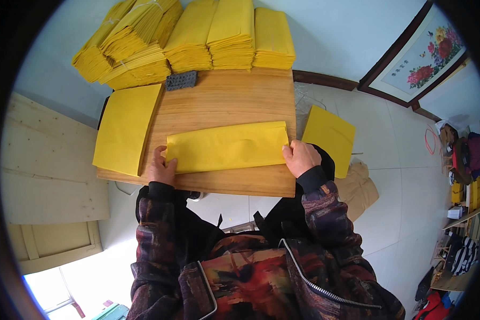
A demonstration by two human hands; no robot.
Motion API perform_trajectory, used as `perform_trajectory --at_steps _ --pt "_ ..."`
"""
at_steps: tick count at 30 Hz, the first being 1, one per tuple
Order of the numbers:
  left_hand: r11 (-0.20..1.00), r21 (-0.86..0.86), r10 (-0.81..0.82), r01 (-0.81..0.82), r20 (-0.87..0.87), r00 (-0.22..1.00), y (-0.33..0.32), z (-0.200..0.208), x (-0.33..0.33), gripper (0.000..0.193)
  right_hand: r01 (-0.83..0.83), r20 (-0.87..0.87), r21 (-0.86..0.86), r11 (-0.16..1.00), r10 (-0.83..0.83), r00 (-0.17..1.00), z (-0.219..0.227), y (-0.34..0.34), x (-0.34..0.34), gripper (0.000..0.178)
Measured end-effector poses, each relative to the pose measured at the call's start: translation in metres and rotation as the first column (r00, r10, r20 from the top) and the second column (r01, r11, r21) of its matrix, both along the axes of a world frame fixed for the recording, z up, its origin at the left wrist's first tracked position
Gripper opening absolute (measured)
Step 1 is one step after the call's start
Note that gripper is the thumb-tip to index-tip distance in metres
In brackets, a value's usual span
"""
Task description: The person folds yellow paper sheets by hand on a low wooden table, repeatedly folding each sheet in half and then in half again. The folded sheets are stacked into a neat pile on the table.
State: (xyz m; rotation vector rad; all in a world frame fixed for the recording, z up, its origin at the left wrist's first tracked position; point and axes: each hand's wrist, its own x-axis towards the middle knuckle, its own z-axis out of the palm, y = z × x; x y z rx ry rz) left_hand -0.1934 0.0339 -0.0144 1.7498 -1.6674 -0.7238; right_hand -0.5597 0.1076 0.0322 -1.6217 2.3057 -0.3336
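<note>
A folded yellow paper [226,148] lies lengthwise across the front part of the wooden table, its long fold facing me. My left hand [164,166] grips its left end, with thumb and fingers curled around the lower corner. At the opposite end, my right hand [303,158] pinches the paper's edge near the table's right side. To the left of my left hand rests a thick flat stack of yellow paper [127,130]. A dark grey textured block [181,80] sits near the back of the table.
Several folded yellow bundles [230,37] are piled along the table's [229,96] back edge, against the wall. Right of the table stands another yellow stack [328,138], lower down, near a brown paper piece [359,189] on the floor. Wooden boards [53,160] lean at the left.
</note>
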Motion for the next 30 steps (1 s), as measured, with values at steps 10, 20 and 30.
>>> perform_trajectory --at_steps 10,20,30 --pt "0.995 -0.045 0.095 -0.09 0.133 0.987 0.007 -0.006 -0.006 0.047 -0.017 -0.081 -0.026 1.0 0.015 0.997 -0.012 0.0 -0.002 0.034" --pt "0.99 -0.081 0.122 -0.111 0.14 0.983 0.015 0.005 -0.016 0.039 -0.088 -0.119 -0.119 0.989 0.073 0.99 -0.018 0.002 -0.006 0.033" --pt "0.982 -0.097 0.171 -0.159 0.132 0.976 0.015 0.003 -0.014 0.037 -0.066 -0.086 -0.116 0.991 0.056 0.995 -0.017 0.0 -0.003 0.03"
